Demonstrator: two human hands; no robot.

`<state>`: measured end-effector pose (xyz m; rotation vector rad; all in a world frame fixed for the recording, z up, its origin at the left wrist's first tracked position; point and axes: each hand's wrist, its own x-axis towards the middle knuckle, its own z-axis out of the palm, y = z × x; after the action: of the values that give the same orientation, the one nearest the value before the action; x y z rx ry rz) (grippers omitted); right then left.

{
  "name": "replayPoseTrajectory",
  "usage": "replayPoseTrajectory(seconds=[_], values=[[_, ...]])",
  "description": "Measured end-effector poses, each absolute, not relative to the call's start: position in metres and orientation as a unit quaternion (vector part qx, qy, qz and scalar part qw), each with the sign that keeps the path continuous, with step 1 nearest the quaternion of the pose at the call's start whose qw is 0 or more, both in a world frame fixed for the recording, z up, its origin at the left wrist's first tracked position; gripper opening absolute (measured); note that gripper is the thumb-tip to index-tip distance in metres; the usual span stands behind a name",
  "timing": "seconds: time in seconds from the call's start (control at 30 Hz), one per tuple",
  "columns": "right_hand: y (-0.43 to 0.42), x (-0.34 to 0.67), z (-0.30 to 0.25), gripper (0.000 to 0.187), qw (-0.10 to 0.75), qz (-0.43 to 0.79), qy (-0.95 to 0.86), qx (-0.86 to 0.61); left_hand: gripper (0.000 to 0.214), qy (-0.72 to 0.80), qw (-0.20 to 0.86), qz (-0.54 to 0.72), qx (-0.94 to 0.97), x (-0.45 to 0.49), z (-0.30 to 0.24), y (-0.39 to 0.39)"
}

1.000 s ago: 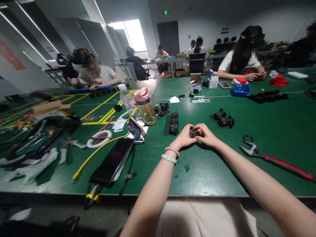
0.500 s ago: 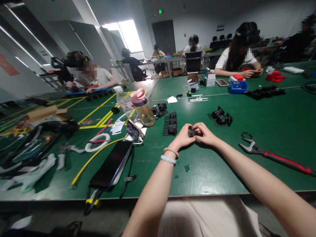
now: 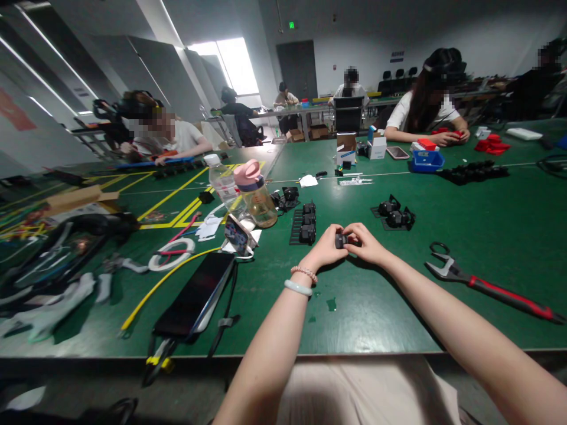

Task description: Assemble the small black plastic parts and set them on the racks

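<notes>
Between the fingers of both hands is a small black block-like part, partly covered by the fingers. My left hand is closed on its left side, with a beaded bracelet and a pale bangle at the wrist. From the right, my right hand pinches the same part with thumb and fingers. Just left of the hands lies a black slatted plate with several block-like units on it. Beyond my right hand sits a similar pair of black units on a flat base. What kind of parts these are, I cannot tell.
Right lies an adjustable wrench with red-black handle. Left are a black phone-like slab, a propped phone, a pink-lidded bottle and a yellow cable. A blue bin stands near a co-worker across the table.
The view has shifted slightly, so the table appears a little lower and further left. Both hands keep hold of the small black part; the right fingers have shifted slightly on it.
</notes>
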<state>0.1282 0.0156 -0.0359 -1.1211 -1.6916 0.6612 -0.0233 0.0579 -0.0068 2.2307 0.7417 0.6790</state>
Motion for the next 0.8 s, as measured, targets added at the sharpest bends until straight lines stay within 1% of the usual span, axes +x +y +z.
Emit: replayPoseTrajectory(seconds=[0.2, 0.37, 0.8], values=[[0.0153, 0.1287, -0.0328, 0.028, 0.466, 0.254, -0.696, -0.483, 0.049, 0.291, 0.339, 0.258, 0.857, -0.0234, -0.0051, 0.0566], [0.0169, 0.1288, -0.0360, 0.025, 0.469, 0.238, -0.695, -0.491, 0.049, 0.289, 0.338, 0.255, 0.858, -0.0234, -0.0054, 0.0564], [0.0174, 0.1288, -0.0369, 0.024, 0.465, 0.241, -0.693, -0.495, 0.048, 0.280, 0.336, 0.251, 0.863, -0.0237, -0.0044, 0.0562]])
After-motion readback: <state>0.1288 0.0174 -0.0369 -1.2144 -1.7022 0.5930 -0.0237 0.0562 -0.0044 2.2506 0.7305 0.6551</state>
